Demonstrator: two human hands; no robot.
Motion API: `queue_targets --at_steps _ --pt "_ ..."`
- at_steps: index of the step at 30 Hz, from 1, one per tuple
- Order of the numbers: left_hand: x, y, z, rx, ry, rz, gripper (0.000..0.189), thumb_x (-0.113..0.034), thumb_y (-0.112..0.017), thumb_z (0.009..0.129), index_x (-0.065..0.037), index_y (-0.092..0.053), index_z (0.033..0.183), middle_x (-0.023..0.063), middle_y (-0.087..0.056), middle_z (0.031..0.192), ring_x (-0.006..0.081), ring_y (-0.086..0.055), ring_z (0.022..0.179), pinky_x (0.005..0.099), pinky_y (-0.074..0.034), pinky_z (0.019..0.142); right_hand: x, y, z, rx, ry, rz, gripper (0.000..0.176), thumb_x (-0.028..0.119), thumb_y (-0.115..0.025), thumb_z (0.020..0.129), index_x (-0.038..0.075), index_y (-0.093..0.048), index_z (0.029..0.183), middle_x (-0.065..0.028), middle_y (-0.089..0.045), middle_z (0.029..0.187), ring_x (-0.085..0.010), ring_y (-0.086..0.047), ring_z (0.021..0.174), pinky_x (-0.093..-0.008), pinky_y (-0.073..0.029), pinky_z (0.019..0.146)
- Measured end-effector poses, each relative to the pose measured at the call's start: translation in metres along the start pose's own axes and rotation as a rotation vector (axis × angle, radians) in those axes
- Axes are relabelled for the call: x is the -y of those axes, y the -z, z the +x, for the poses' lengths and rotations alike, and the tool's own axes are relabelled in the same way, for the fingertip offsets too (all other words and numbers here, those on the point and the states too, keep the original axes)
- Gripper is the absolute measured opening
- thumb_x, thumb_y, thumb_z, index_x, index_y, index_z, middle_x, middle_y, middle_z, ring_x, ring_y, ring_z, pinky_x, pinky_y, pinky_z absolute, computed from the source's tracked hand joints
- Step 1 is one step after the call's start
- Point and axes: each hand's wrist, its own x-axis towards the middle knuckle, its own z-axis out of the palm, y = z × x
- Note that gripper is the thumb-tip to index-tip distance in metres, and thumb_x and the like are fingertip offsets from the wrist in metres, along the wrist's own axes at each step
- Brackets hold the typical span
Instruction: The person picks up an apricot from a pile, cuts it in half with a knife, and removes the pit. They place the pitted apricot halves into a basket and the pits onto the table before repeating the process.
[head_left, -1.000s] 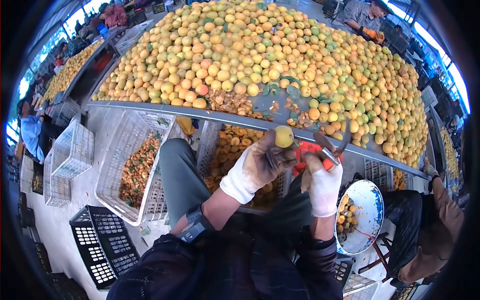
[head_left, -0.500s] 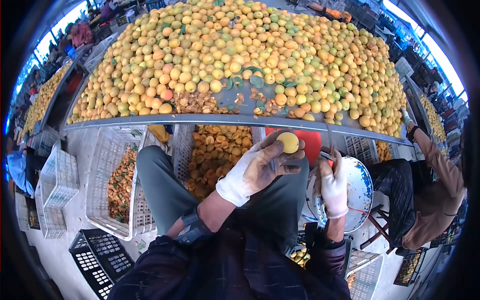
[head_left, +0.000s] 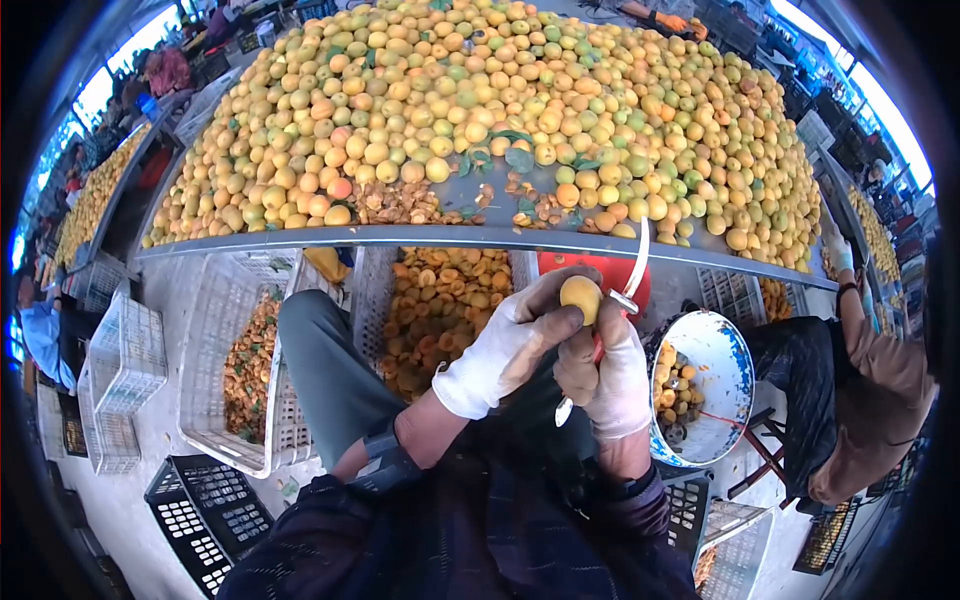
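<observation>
Hands: both gloved and touching, low in front of the body. The left hand [head_left: 505, 348] is curled, thumb and fingers pinching an apricot [head_left: 581, 297]. The right hand [head_left: 612, 375] is clenched round a knife [head_left: 637, 262].
Apricot: whole and yellow-orange, raised at the left fingertips just below the worktop [head_left: 300, 243] edge, with the blade against its right side.
Knife: thin curved blade pointing up past the fruit; grip hidden in the fist.
Watch [head_left: 388, 458]: dark, on the left wrist.
Worktop: grey rim just above the hands, bearing a broad heap [head_left: 480, 90] of yellow apricots, some blushed or green.
Pits [head_left: 400, 205]: brown litter at the heap's near edge, with green leaves [head_left: 515, 157] beside it.
Crate [head_left: 372, 290]: white, under the worktop behind the left hand, full of orange halves.
Side crate [head_left: 215, 300]: white, left of the person's knee, part filled with browner pieces.
Bowl [head_left: 745, 360]: white and blue, just right of the right hand, with a few fruit pieces inside.
Black crate [head_left: 205, 505]: on the floor, lower left.
Co-worker [head_left: 870, 390]: seated at right in a brown sleeve, a gloved hand raised by the worktop's edge.
</observation>
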Motion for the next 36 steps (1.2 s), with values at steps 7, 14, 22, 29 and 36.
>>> queue_targets --at_steps 7,14,22,29,36 --pt "0.034 0.015 0.014 -0.124 -0.114 -0.613 0.051 -0.042 -0.06 0.086 -0.004 -0.051 0.12 0.0112 -0.061 0.111 0.0238 -0.058 0.105 0.0367 -0.046 0.094 0.003 -0.011 -0.016 -0.205 0.226 -0.676 0.029 0.031 -0.048 0.096 0.003 -0.053 0.098 -0.0016 -0.048 0.06 -0.0099 -0.041 0.04 -0.0216 -0.034 0.04" --pt "0.036 0.014 0.013 -0.092 -0.024 -0.652 0.047 -0.046 -0.061 0.084 -0.008 -0.058 0.111 0.0094 -0.064 0.103 0.0235 -0.061 0.094 0.0352 -0.05 0.081 -0.016 -0.005 -0.014 -0.218 0.576 -1.379 0.028 0.017 -0.057 0.09 0.006 -0.053 0.115 -0.0185 -0.059 0.078 -0.037 -0.062 0.07 -0.0368 -0.05 0.061" --pt "0.043 0.004 0.01 -0.188 0.078 -0.753 0.043 -0.045 -0.062 0.084 -0.009 -0.06 0.108 0.0091 -0.065 0.1 0.023 -0.06 0.091 0.0338 -0.049 0.081 -0.023 -0.008 -0.013 -0.356 0.463 -1.567 0.024 0.017 -0.058 0.089 0.008 -0.05 0.11 -0.0182 -0.061 0.08 -0.0407 -0.061 0.074 -0.0438 -0.049 0.06" --pt "0.04 0.022 0.004 -0.126 -0.032 -0.405 0.035 -0.01 -0.065 0.085 -0.003 -0.056 0.118 0.0067 -0.064 0.102 0.0161 -0.06 0.094 0.027 -0.047 0.084 0.002 0.012 -0.019 -0.064 0.362 -1.391 0.019 0.013 -0.056 0.089 0.004 -0.05 0.105 -0.0186 -0.06 0.076 -0.0383 -0.062 0.071 -0.0391 -0.048 0.059" --pt "0.047 0.01 0.001 -0.109 -0.017 -0.575 0.055 -0.032 -0.07 0.082 -0.003 -0.05 0.124 0.009 -0.06 0.113 0.0169 -0.057 0.105 0.0297 -0.046 0.09 -0.017 0.013 -0.016 -0.114 0.132 -0.977 0.017 0.017 -0.053 0.092 0.001 -0.052 0.098 -0.0076 -0.049 0.062 -0.0151 -0.049 0.055 -0.0292 -0.041 0.053"
